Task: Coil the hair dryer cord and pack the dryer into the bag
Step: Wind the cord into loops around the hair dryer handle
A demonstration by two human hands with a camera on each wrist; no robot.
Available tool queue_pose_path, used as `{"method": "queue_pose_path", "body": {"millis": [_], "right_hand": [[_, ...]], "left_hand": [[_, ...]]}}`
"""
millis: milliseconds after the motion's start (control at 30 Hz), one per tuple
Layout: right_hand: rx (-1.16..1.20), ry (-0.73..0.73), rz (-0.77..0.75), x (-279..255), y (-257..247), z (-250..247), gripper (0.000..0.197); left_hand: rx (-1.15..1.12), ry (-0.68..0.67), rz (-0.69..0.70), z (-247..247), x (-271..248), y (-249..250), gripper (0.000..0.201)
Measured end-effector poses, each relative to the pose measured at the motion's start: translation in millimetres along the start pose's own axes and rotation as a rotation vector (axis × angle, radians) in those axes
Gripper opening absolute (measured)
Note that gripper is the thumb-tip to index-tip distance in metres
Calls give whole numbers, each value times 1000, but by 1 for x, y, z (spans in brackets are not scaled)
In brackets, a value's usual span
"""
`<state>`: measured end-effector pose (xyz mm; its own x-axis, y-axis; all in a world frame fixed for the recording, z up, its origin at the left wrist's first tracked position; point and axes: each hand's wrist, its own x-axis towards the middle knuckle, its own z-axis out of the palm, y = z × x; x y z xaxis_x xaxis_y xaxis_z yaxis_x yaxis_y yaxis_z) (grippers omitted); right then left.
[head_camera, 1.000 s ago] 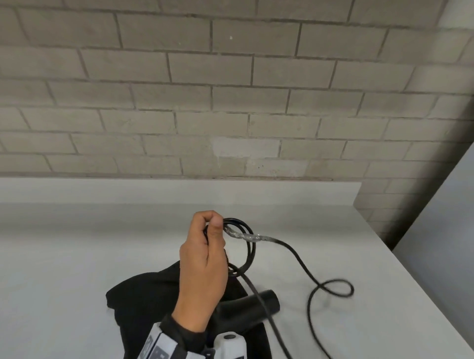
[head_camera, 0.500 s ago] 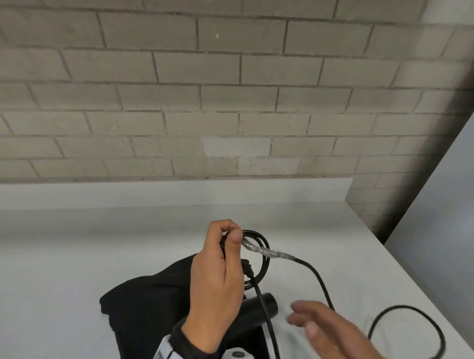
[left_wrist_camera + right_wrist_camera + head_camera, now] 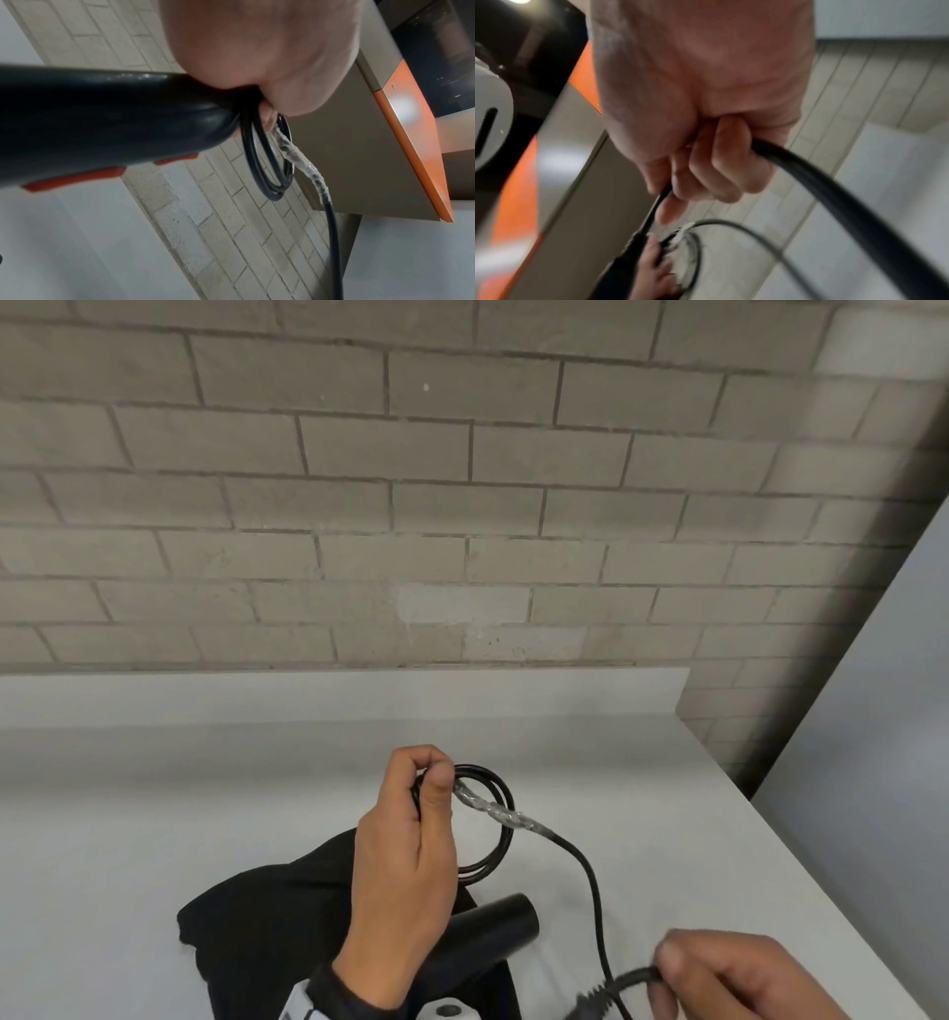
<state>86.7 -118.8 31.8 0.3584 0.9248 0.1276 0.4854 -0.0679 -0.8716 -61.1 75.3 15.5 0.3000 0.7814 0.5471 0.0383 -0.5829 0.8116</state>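
Now left hand (image 3: 405, 860) raised, fist gripping cord (image 3: 590, 875) coil; right hand (image 3: 719, 978) low, pinching cord.

My left hand (image 3: 405, 865) is raised, back toward me, its fingers curled into a fist with the thumb pressed against the index finger, pinching the cord (image 3: 590, 880) at the fingertips. My right hand (image 3: 719, 978) sits lower, fingers (image 3: 721, 162) curled around the same cord, which runs through my closed grip and leaves past the fingertips.
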Motion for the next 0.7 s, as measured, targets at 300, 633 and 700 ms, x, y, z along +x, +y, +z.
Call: {"method": "queue_pose_path", "body": {"millis": [300,633,700], "right_hand": [[-695,122,244,-10,73,-1,38],[-327,177,-123,44,3,50,64],[-331,61,-128,50,-3,55,56]], "left_hand": [[1,-34,6,3,-5,3,32],[9,-24,12,4,-8,4,38],[13,-15,15,4,-7,3,41]]}}
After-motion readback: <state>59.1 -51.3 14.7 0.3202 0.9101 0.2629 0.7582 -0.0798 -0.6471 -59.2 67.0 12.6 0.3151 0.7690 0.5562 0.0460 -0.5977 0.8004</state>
